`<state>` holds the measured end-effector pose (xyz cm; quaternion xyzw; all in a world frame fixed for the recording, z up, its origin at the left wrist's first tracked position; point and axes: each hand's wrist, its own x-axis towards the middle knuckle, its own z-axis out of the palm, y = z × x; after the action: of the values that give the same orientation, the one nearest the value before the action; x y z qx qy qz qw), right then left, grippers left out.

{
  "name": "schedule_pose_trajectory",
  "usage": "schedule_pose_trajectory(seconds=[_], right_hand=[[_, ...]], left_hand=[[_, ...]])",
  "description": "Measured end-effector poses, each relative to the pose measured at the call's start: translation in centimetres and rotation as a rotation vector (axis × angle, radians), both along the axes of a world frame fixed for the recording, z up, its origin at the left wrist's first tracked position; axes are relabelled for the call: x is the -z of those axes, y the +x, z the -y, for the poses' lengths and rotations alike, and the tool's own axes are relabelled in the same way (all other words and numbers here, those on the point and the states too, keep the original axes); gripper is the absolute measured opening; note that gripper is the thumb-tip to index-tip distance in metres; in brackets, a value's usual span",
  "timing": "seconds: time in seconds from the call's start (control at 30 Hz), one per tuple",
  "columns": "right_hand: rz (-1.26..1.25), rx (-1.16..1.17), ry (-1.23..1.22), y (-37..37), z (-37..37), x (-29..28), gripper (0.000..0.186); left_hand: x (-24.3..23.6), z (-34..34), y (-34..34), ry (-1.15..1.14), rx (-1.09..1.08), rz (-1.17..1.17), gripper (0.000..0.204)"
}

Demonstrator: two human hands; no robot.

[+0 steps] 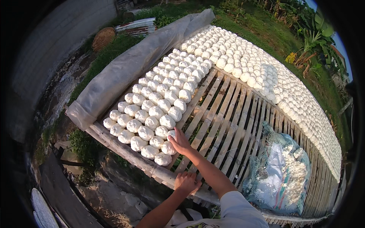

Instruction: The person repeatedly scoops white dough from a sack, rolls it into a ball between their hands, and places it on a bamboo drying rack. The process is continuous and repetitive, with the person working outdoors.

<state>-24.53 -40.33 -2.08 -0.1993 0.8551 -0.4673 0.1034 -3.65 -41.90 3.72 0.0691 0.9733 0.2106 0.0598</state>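
Observation:
Rows of rounded white lumps (145, 132) rest on a rack of pale bamboo slats (218, 121). My right hand (178, 142) is curled round a white lump at the right end of the near rows, partly hiding it. My left hand (185, 182) grips the rack's near bamboo edge, just below and to the right of that block of lumps, with its fingers bent over the slats.
A rolled plastic sheet (95, 91) lies along the rack's left side. More lumps (243, 64) cover the far and right sections. A woven sack (272, 171) with white crumbs lies at lower right. A block wall (49, 49) stands left; grass and plants grow beyond.

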Motion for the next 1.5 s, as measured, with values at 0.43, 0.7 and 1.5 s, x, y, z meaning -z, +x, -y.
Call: schedule_pose_trajectory(seconds=[0.43, 0.7, 1.5], right_hand=[[0.316, 0.713, -0.486, 19.9, -25.2, -1.8, 0.045], [0.096, 1.342, -0.273, 34.1, -56.0, -2.8, 0.035], [0.136, 1.086, 0.620, -1.6, -88.6, 7.0, 0.057]], left_hand=[[1.6, -0.1, 0.0, -0.018, -0.022, -0.081, 0.024], [2.3, -7.6, -2.4, 0.480, -0.038, 0.254, 0.026], [3.3, -44.7, 1.2, 0.588, 0.207, 0.554, 0.025]])
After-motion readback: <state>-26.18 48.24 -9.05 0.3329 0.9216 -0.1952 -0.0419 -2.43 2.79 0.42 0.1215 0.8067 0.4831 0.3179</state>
